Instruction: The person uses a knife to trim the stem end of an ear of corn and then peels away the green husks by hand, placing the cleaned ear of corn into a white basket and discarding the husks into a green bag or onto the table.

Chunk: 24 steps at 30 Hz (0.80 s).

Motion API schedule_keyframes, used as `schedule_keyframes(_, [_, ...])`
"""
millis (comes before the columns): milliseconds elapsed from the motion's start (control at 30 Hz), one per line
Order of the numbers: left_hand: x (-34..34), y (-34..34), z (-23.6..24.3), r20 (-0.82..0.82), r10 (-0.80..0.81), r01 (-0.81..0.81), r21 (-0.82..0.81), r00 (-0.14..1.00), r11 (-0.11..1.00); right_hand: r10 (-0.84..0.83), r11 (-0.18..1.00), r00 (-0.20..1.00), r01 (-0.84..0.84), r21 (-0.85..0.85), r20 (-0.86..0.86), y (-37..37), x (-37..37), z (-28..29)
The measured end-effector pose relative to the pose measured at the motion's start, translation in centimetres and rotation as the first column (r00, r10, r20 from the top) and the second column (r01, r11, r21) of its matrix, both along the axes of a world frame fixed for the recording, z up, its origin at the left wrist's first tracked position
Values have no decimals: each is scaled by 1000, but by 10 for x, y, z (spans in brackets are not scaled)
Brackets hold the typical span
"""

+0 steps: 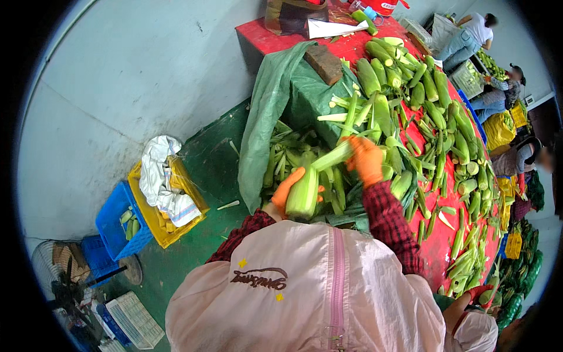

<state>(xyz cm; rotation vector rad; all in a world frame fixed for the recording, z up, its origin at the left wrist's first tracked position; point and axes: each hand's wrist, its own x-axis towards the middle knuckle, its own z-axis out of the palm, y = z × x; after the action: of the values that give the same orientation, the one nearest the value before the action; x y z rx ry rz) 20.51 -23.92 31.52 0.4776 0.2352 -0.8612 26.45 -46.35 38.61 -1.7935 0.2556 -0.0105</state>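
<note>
Two orange-gloved hands work close together in front of the person's chest, over the open mouth of a green sack (264,117). The left hand (286,191) is wrapped around a pale green corn ear (302,198), thumb on the near side, fingertips just showing beyond it; the ear stands roughly upright above the husks (280,155) in the sack. The right hand (366,161), higher and further right, is closed on a husk leaf (333,157) that slants up from the ear's top, its forearm rising in a checked sleeve (390,220). The left palm is hidden by the ear, and the right fingertips are hard to make out. The pink jacket (252,293) covers most of the left forearm. At lower right, a co-worker's red-gloved hand (478,293) shows only partly, what it holds unclear.
</note>
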Motion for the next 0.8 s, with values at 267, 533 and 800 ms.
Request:
schedule_keyframes(267, [5,17,20,100,222,-202,-179,970,963,-121,939,939,213,270,-321,-11,3,36])
schedule_keyframes(533, [35,-9,18,402,48,-269,516,914,813,333,943,850,-309,125,-408,45,-28,13])
schedule_keyframes(800, [25,-27,21,430,28,-292,562,903,774,300,953,857,-292,85,-419,34,-32,11])
